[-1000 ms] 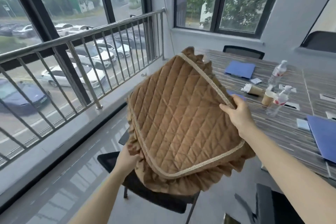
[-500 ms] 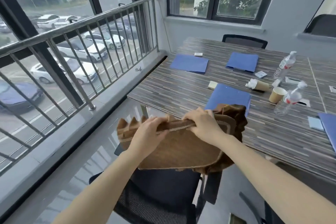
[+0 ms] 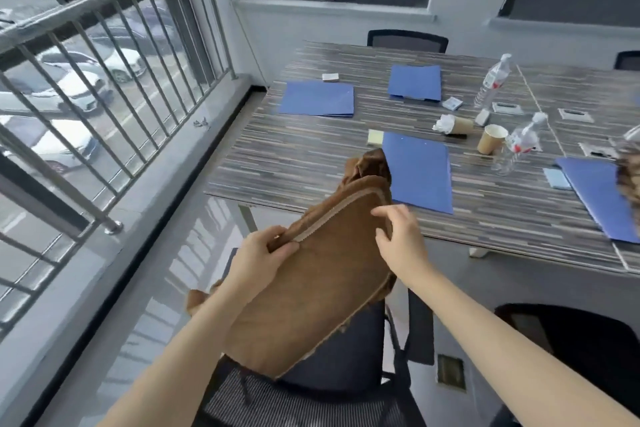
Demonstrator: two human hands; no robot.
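Note:
A brown quilted chair cushion cover [image 3: 311, 288] with a pale trim and ruffled edge hangs tilted over a black mesh office chair [image 3: 332, 388], its plain underside facing me. My left hand [image 3: 258, 262] pinches the trimmed upper edge between thumb and fingers. My right hand [image 3: 401, 239] sits at the cover's right edge, fingers loosely spread and touching the fabric without a clear grip. The cover's lower end droops onto the chair's back.
A striped table [image 3: 294, 163] stands ahead with several blue folders [image 3: 419, 172], two water bottles [image 3: 519, 144], a paper cup [image 3: 491, 139] and crumpled tissue. A metal railing [image 3: 104, 55] runs along the window on the left. Another black chair [image 3: 568, 347] is at lower right.
The cover went from held up flat with its quilted face toward me to flipped and lowered over the chair. My right hand has slackened its hold and slid to the right edge.

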